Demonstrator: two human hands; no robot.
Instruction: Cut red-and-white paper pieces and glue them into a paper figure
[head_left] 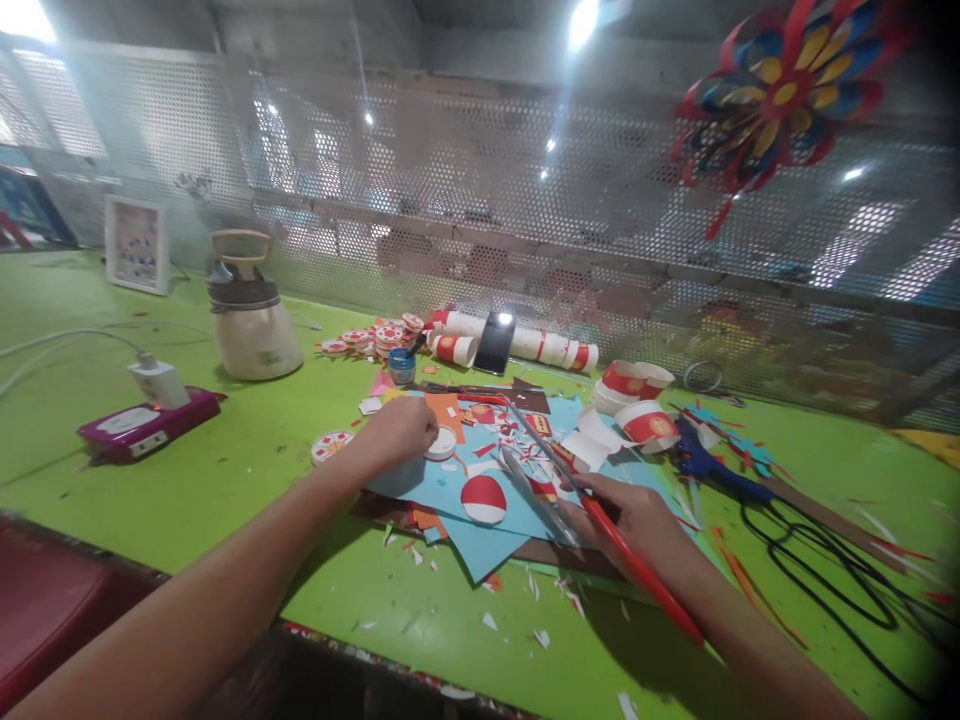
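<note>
The right hand (634,508) pinches a red-handled tool (626,552); left hand (403,430) curls its grip shut beside a white disc (442,444).

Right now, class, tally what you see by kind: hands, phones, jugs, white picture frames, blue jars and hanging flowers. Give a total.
Hands: 2, left hand and right hand
Phone: 1
Jug: 1
White frame: 1
Blue jar: 1
Hanging flower: 1
Total: 7

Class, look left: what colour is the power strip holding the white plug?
Purple; the head view shows the power strip.
</note>
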